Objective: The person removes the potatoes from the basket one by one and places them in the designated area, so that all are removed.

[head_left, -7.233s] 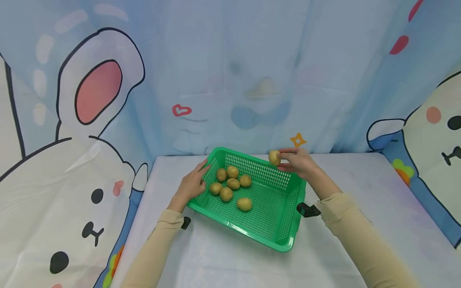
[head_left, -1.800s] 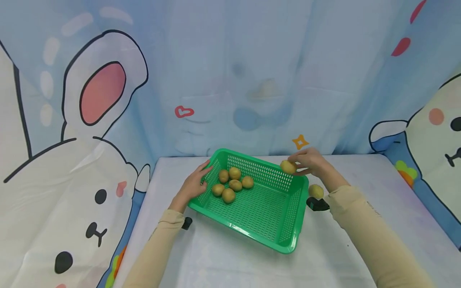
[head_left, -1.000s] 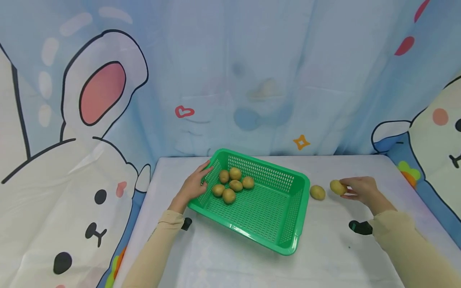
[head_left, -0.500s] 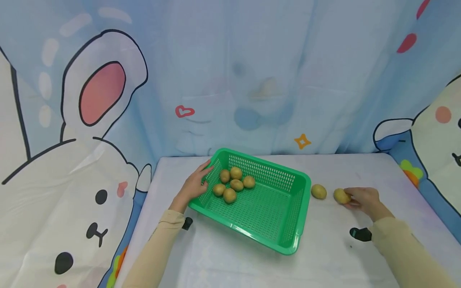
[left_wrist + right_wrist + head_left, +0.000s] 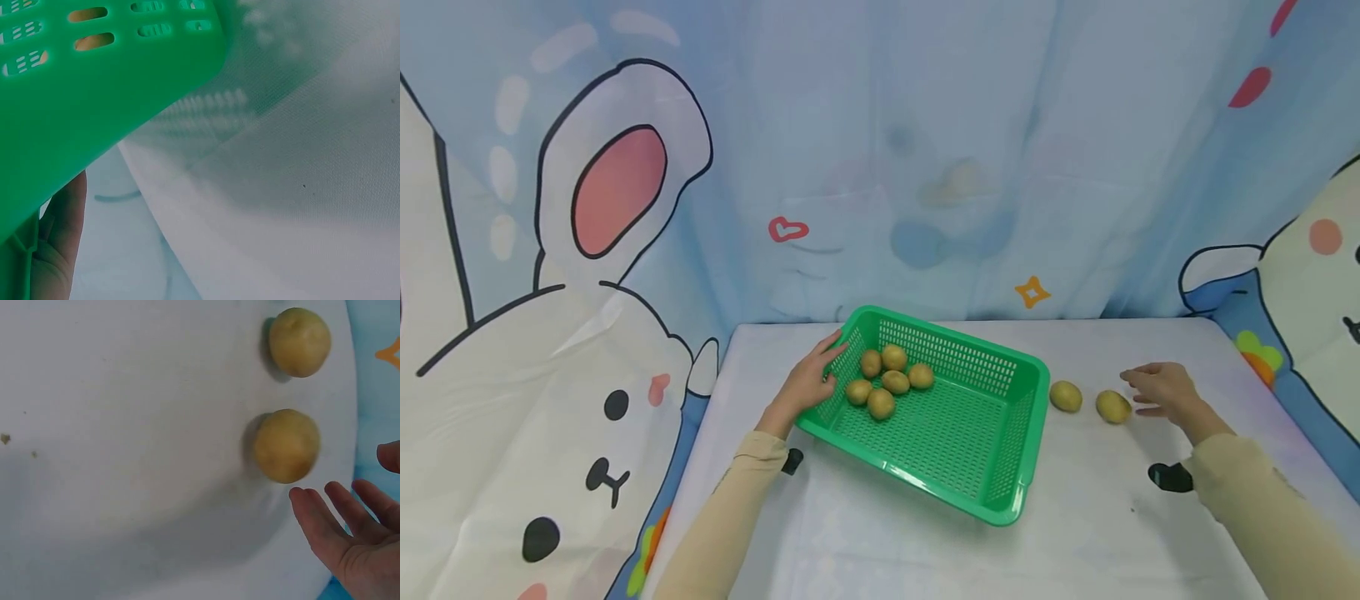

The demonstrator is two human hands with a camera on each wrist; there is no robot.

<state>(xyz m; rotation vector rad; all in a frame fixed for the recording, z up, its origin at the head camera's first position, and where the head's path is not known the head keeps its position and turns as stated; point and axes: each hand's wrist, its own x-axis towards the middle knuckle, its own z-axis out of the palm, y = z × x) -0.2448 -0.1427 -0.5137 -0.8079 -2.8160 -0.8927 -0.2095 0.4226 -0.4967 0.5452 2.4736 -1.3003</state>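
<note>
A green plastic basket (image 5: 925, 490) sits at a slant on the table, with several potatoes (image 5: 881, 404) grouped in its left half. My left hand (image 5: 805, 383) grips the basket's left rim; in the left wrist view part of that hand (image 5: 59, 244) shows beside the green wall, the rest hidden behind it. To the right of the basket, two potatoes lie on the cloth: a nearer one (image 5: 1065, 397) and a farther one (image 5: 1113, 407). Just right of the farther potato, my right hand (image 5: 1168, 396) hovers with fingers spread, holding nothing. In the right wrist view its fingertips are close to that potato (image 5: 287, 446).
A white cloth (image 5: 865, 558) covers the table. Behind it hangs a blue curtain (image 5: 880, 167) printed with cartoon animals. A few small dark crumbs (image 5: 5, 438) dot the cloth. Each wrist carries a black camera mount (image 5: 1171, 477).
Two potatoes have gone from the basket to the cloth on its right. My right hand has set the second one down, let go and drawn back slightly. The left hand has stayed put.
</note>
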